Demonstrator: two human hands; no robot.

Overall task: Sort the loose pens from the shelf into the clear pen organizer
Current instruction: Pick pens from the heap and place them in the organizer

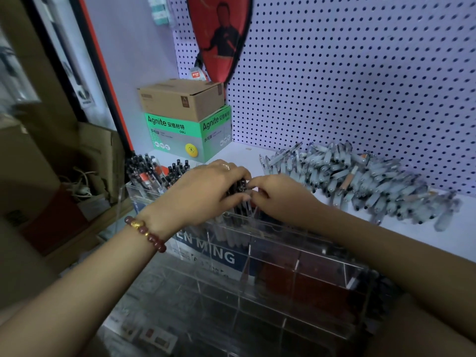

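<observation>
While both hands meet over its rear row, the white pegboard (360, 73), punched with even rows of round holes, fills the back. Below it runs the smooth white shelf (450, 240). At the shelf's front stands the clear pen organizer (247, 269), hard glossy plastic cut into square cells by thin walls. To its right on the shelf sprawls a heap of loose pens (360, 181), pale translucent barrels with dark tips. At the back left a green glossy carton (185, 135) carries a plain brown cardboard box (180, 99). Dark-capped pens (152, 171) stand packed in the organizer's back-left cells. The left hand (206, 191) curls round a bundle of dark pens (239, 199) held upright in a rear cell. The right hand (280, 194) pinches the same bundle's tops. A bracelet (146, 233) of round reddish beads circles the left wrist.
</observation>
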